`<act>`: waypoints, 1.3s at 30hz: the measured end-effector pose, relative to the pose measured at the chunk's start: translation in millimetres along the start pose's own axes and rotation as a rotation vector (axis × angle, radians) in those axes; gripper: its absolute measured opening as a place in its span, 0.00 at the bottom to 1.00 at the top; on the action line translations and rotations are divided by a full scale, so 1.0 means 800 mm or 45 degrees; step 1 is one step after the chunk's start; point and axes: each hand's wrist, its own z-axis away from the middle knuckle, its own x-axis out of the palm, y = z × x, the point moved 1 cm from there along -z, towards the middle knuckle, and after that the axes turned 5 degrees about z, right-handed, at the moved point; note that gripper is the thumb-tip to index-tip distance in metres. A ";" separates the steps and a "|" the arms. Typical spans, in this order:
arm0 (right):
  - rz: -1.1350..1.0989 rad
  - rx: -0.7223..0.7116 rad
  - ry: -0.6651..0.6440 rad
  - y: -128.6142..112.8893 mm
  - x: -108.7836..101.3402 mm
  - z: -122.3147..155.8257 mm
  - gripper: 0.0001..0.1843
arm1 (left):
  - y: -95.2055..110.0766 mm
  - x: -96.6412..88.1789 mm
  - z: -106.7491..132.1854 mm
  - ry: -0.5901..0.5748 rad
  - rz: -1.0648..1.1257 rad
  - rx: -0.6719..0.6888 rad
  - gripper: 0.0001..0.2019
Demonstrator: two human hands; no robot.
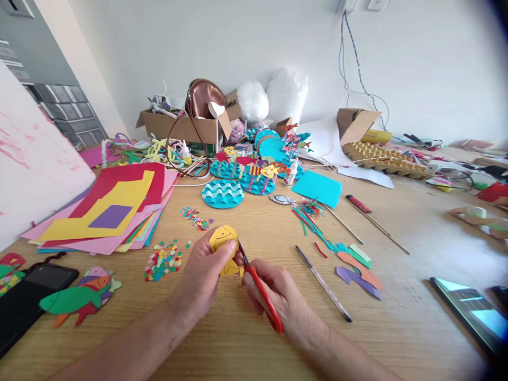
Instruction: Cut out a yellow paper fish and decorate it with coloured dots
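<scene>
Between the thumb and fingers of my left hand is a piece of yellow paper with a fish drawn on it in dark line. My right hand is closed on red-handled scissors. The scissor blades touch the right edge of the yellow paper, near my left thumb. Part of the paper hangs below the thumb, and my left fingers behind it are mostly hidden. A pen lies on the table to the right of my right hand. Round paper dots are scattered left of my left hand.
Coloured paper sheets are stacked at the left, above cut paper fish and a black phone. Blue wavy discs and a glue bottle stand ahead. Paper scraps, a utility knife and another phone lie right.
</scene>
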 end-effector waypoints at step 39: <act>0.010 -0.030 0.011 0.005 -0.002 -0.002 0.17 | 0.004 -0.003 0.000 -0.061 -0.048 -0.012 0.05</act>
